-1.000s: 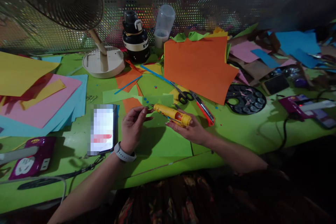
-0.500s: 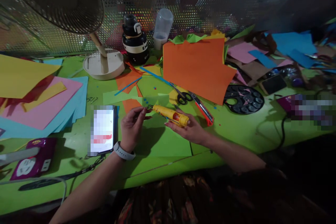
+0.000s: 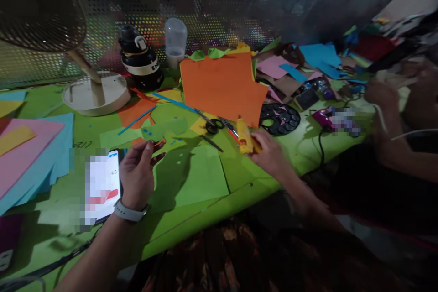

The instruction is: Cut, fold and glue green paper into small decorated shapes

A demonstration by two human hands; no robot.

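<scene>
In my right hand [image 3: 268, 153] is a yellow glue gun [image 3: 244, 137], gripped by its handle with the nozzle pointing up and away from me. It is above the table, right of the scissors [image 3: 214, 125] and close to a red-handled cutter [image 3: 233, 133]. My left hand [image 3: 138, 171] is raised beside the phone [image 3: 104, 187], thumb and index finger pinched together; whatever is between them is too small to make out. A light green paper sheet [image 3: 201, 175] lies between my hands, with a thin dark tool [image 3: 211, 143] at its far edge. Small blue bits [image 3: 175, 140] are scattered behind it.
Orange paper [image 3: 222, 86] leans at the back, beside a black palette [image 3: 280, 118]. A fan [image 3: 97, 93], a black bottle [image 3: 141, 61] and a clear container [image 3: 175, 39] stand along the mesh. Coloured sheets [image 3: 34, 155] lie left. Another person's arm [image 3: 393, 132] is at right.
My right hand has carried the glue gun away from my left hand to the right, and its nozzle has turned from leftward to away from me. The view has swung right.
</scene>
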